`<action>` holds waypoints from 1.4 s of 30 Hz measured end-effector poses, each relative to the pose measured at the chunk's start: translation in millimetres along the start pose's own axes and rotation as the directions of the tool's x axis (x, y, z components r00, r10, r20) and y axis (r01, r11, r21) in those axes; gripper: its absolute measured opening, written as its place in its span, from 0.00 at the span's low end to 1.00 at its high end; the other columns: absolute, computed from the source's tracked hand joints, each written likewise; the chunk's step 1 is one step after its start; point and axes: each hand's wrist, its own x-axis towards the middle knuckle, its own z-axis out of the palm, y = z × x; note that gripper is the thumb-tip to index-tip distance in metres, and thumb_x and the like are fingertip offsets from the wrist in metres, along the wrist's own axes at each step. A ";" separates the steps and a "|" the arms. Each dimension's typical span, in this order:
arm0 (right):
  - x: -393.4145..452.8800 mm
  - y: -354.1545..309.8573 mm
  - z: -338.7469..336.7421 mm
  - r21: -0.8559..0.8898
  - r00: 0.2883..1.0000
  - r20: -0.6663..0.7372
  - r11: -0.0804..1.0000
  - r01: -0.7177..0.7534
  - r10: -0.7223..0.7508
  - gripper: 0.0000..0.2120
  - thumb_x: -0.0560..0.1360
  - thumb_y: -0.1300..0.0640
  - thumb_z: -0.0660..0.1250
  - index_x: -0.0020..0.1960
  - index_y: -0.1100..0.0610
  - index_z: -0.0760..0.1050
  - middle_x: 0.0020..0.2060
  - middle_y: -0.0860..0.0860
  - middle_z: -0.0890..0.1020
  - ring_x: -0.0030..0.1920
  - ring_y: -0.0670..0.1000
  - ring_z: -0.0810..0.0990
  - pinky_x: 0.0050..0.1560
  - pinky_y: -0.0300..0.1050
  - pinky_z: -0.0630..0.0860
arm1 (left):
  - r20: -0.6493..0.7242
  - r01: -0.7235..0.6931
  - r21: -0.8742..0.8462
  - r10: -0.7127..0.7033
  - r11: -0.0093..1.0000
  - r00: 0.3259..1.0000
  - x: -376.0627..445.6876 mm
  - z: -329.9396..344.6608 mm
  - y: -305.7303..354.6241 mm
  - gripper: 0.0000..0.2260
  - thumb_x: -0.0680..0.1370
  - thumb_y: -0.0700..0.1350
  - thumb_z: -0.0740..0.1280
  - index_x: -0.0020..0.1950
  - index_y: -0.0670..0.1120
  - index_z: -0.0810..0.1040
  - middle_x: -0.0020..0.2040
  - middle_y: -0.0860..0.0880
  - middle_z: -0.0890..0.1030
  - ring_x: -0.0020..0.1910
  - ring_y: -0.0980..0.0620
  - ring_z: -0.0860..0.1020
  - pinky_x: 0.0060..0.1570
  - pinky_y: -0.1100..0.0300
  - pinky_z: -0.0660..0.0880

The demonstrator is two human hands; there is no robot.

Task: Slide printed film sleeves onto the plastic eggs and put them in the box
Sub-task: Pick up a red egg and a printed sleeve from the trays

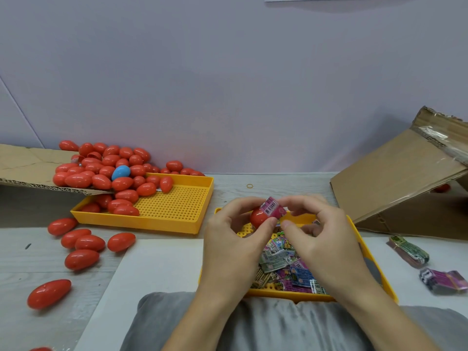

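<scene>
Your left hand point(236, 231) grips a red egg point(258, 217); your right hand point(320, 231) pinches its pink film sleeve point(274, 209) above a yellow tray point(379, 277).

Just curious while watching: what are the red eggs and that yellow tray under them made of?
The red eggs look like glossy hard plastic: bright highlights on smooth shells. The yellow tray seems matte moulded plastic, with a perforated grid floor.

One wide-angle camera worn on the person's head looks forward and down across the table point(177, 254) toward the pale wall point(228, 84) behind it. It sits close above the work, so both forearms rise from the bottom edge. Straight lines bow near the picture's edges.
</scene>
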 end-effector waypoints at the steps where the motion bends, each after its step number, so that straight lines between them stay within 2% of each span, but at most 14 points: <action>1: -0.7 0.3 0.9 -0.082 0.999 0.011 0.996 0.042 -0.042 0.15 0.72 0.64 0.72 0.52 0.45 0.81 0.46 0.42 0.79 0.50 0.43 0.79 0.41 0.31 0.73 | -0.006 0.005 -0.012 -0.005 1.000 1.000 0.3 -0.6 -0.3 0.10 0.72 0.37 0.76 0.50 0.48 0.84 0.45 0.52 0.86 0.47 0.52 0.84 0.49 0.57 0.80; 3: -2.0 0.6 3.6 -0.227 0.992 0.036 0.966 0.123 -0.118 0.17 0.70 0.59 0.73 0.55 0.44 0.78 0.49 0.40 0.77 0.54 0.41 0.77 0.47 0.26 0.71 | -0.017 0.014 -0.042 -0.014 0.999 1.000 1.1 -1.0 -1.4 0.09 0.72 0.36 0.76 0.49 0.47 0.84 0.45 0.51 0.86 0.47 0.52 0.85 0.49 0.58 0.81; 5: -2.9 -0.3 6.4 -0.329 0.988 0.051 0.931 0.157 -0.149 0.19 0.67 0.50 0.71 0.56 0.43 0.75 0.50 0.39 0.75 0.55 0.40 0.75 0.50 0.26 0.70 | -0.027 0.023 -0.066 -0.025 0.998 0.999 1.5 -1.0 -3.1 0.10 0.72 0.35 0.76 0.50 0.47 0.84 0.46 0.51 0.87 0.47 0.52 0.85 0.48 0.59 0.80; 7: -3.1 -1.6 9.7 -0.406 0.987 0.041 0.899 0.161 -0.158 0.21 0.65 0.42 0.66 0.57 0.42 0.73 0.50 0.39 0.73 0.55 0.42 0.74 0.50 0.32 0.72 | -0.032 0.023 -0.072 -0.025 0.997 0.999 1.5 -0.6 -4.2 0.10 0.72 0.35 0.76 0.50 0.46 0.84 0.45 0.50 0.86 0.47 0.52 0.85 0.47 0.61 0.80; 9: -3.7 -2.2 11.4 -0.449 0.983 0.011 0.878 0.167 -0.182 0.21 0.65 0.39 0.65 0.56 0.43 0.74 0.49 0.40 0.73 0.54 0.44 0.75 0.49 0.38 0.75 | -0.026 0.015 -0.064 -0.017 0.998 1.000 1.0 -0.1 -4.9 0.10 0.72 0.35 0.76 0.50 0.47 0.84 0.45 0.51 0.86 0.47 0.52 0.85 0.47 0.62 0.79; 13: -4.0 -2.4 12.0 -0.491 0.974 -0.024 0.852 0.184 -0.224 0.18 0.68 0.42 0.71 0.55 0.47 0.76 0.48 0.42 0.73 0.52 0.46 0.75 0.47 0.42 0.75 | -0.011 0.007 -0.083 -0.008 0.997 1.000 1.0 0.4 -4.4 0.09 0.72 0.36 0.76 0.50 0.47 0.84 0.46 0.51 0.86 0.47 0.53 0.85 0.47 0.63 0.79; 17: -4.5 -2.0 12.8 -0.487 0.967 -0.032 0.848 0.207 -0.254 0.19 0.67 0.48 0.76 0.56 0.50 0.77 0.48 0.43 0.72 0.52 0.46 0.73 0.47 0.33 0.70 | -0.021 0.020 -0.136 -0.023 0.991 1.000 1.1 0.8 -2.9 0.05 0.73 0.40 0.76 0.47 0.46 0.85 0.44 0.49 0.87 0.46 0.51 0.85 0.45 0.62 0.80; 21: -4.7 -1.3 13.1 -0.477 0.964 -0.027 0.851 0.220 -0.264 0.19 0.66 0.51 0.77 0.55 0.50 0.77 0.49 0.43 0.74 0.53 0.46 0.73 0.49 0.33 0.70 | -0.024 0.044 -0.137 -0.048 0.990 0.999 0.9 1.4 -3.9 0.05 0.73 0.39 0.76 0.47 0.45 0.84 0.44 0.48 0.86 0.45 0.51 0.85 0.45 0.62 0.80; 30: -3.9 0.5 11.7 -0.460 0.959 0.013 0.850 0.256 -0.282 0.18 0.66 0.51 0.77 0.53 0.48 0.76 0.47 0.40 0.76 0.52 0.44 0.72 0.52 0.29 0.68 | -0.021 0.115 -0.163 -0.120 0.980 0.993 0.5 2.4 -6.5 0.06 0.74 0.39 0.75 0.48 0.42 0.81 0.44 0.46 0.85 0.45 0.49 0.85 0.44 0.62 0.80; 34: -3.7 -1.5 12.7 -0.441 0.958 0.030 0.856 0.269 -0.285 0.17 0.66 0.48 0.73 0.53 0.48 0.77 0.47 0.41 0.77 0.52 0.44 0.73 0.52 0.31 0.68 | 0.002 0.164 -0.247 -0.169 0.955 0.986 0.1 3.8 -6.3 0.09 0.76 0.39 0.73 0.53 0.40 0.78 0.44 0.44 0.86 0.42 0.48 0.86 0.45 0.57 0.82; 39: -3.7 -3.8 13.0 -0.432 0.957 0.040 0.859 0.275 -0.286 0.16 0.66 0.50 0.71 0.53 0.49 0.79 0.47 0.40 0.78 0.52 0.43 0.74 0.51 0.28 0.67 | 0.056 0.133 -0.192 -0.124 0.972 0.991 1.3 3.8 -8.7 0.05 0.78 0.37 0.70 0.51 0.39 0.84 0.42 0.44 0.86 0.41 0.51 0.85 0.41 0.63 0.79; 42: -3.6 -4.0 12.5 -0.406 0.956 0.034 0.870 0.280 -0.291 0.17 0.66 0.52 0.72 0.55 0.51 0.80 0.48 0.41 0.79 0.53 0.44 0.76 0.52 0.34 0.72 | 0.062 0.134 -0.203 -0.123 0.970 0.990 1.9 3.9 -9.0 0.05 0.77 0.37 0.70 0.51 0.39 0.84 0.41 0.45 0.86 0.41 0.53 0.84 0.42 0.64 0.78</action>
